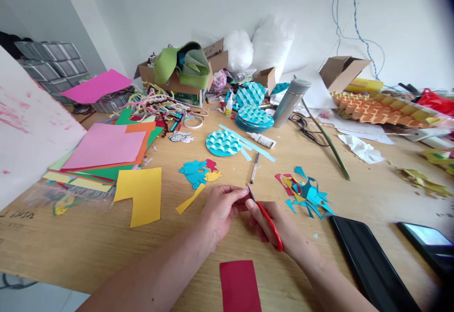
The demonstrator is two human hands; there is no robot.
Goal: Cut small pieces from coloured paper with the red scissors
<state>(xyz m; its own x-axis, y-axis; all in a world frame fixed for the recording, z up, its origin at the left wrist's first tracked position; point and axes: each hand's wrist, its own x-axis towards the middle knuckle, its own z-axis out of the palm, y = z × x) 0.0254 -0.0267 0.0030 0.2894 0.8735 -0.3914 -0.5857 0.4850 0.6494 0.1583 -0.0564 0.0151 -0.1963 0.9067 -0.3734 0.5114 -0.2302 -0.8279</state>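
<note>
In my right hand (pixel 267 217) is a pair of scissors (pixel 271 227) with red handles, its dark blades pointing up and away from me. My left hand (pixel 223 208) is pinched closed right beside the blade tips; whatever is between its fingers is too small or hidden to name. Just beyond lie cut-out paper fish in blue (pixel 193 172), red (pixel 212 165) and yellow (pixel 213 176), along with a yellow paper strip (pixel 190 199). A dark red paper rectangle (pixel 240 286) rests on the table below my hands.
Paper scraps (pixel 308 191) lie to the right, near a black tablet-like device (pixel 369 260) and a phone (pixel 425 236). Yellow paper (pixel 147 198) and a stack of coloured sheets (pixel 106 146) are left. Further back are a pen (pixel 254 168), a glue tube (pixel 262 140) and a steel flask (pixel 291 104).
</note>
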